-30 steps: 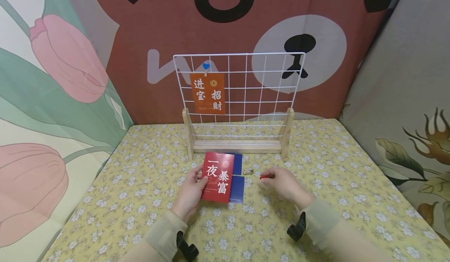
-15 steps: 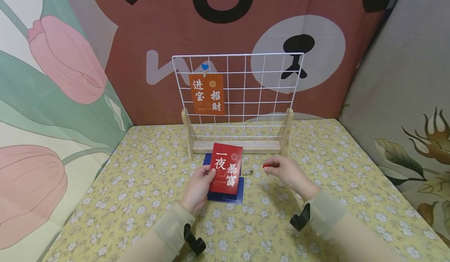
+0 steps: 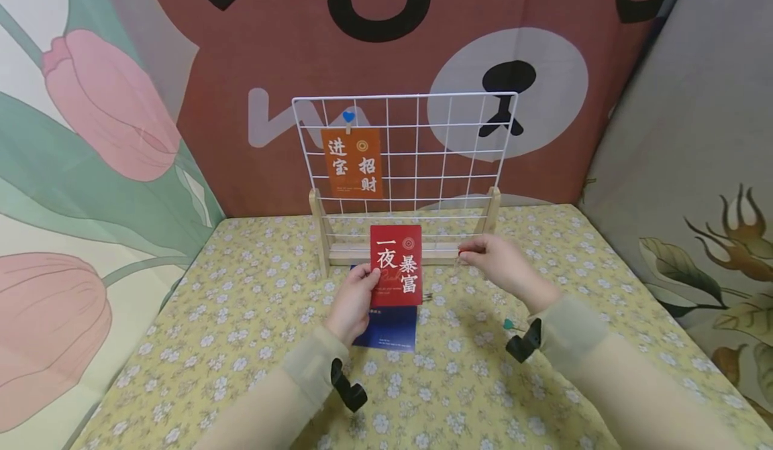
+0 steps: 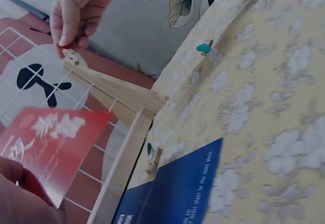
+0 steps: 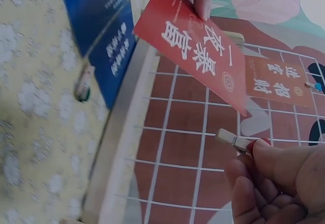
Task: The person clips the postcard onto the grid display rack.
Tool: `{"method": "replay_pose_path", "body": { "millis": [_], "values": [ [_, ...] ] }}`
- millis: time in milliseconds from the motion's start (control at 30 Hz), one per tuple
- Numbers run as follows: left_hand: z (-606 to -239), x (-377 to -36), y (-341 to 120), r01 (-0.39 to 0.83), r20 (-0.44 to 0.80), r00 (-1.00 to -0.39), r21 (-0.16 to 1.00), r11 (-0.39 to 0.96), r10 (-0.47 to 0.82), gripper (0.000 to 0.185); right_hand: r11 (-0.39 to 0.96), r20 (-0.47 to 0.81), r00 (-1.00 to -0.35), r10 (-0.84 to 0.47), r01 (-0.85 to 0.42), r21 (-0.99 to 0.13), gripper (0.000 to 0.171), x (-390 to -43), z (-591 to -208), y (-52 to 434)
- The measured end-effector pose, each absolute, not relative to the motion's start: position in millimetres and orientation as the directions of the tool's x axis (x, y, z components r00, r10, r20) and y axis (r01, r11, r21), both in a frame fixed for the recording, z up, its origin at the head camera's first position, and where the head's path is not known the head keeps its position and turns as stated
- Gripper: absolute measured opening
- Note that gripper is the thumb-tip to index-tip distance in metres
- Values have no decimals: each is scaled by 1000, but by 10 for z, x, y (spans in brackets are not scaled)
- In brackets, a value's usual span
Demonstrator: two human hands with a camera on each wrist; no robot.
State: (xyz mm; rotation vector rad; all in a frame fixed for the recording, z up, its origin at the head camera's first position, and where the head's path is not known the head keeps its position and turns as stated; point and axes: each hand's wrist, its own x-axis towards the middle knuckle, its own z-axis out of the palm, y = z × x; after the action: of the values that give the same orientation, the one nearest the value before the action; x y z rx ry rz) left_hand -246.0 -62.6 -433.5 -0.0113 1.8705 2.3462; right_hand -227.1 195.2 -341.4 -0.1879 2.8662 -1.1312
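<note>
My left hand pinches a red card with white characters by its left edge, holding it up in front of the wire grid. Between thumb and finger, my right hand pinches a small wooden clothespin with a red top, to the right of the card. The white wire grid stands in a wooden base. An orange card hangs at the grid's upper left from a clothespin with a blue heart. Blue cards lie on the table below the red card, which partly hides them in the head view.
A clothespin with a green heart lies near the right wrist. Another clothespin lies beside the blue cards. The yellow floral tablecloth spreads in front of the grid. Patterned cloths hang behind and at both sides.
My left hand has raised the red card from the blue cards and moved it forward and right. My right hand, still holding the clothespin, has risen toward the grid. The green-heart clothespin has come into view.
</note>
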Motion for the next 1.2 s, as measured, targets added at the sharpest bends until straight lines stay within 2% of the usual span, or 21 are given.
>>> {"method": "replay_pose_path", "body": {
  "millis": [133, 700, 1200],
  "values": [
    [-4265, -2552, -576, -67, -40, -992, 970, -232, 120, 22, 736, 15, -992, -122, -100, -670, 27, -2302, -3297, 1948],
    [-3779, -2915, -457, 53, 52, -996, 999, 13, 76, 23, 777, 162, -981, -102, -181, -603, 25, -2452, -2811, 1966],
    [-3448, -3125, -266, 83, 81, -995, 996, 30, 62, 25, 805, 254, -964, -81, -213, -554, 25, -2514, -2443, 2044]
  ]
}}
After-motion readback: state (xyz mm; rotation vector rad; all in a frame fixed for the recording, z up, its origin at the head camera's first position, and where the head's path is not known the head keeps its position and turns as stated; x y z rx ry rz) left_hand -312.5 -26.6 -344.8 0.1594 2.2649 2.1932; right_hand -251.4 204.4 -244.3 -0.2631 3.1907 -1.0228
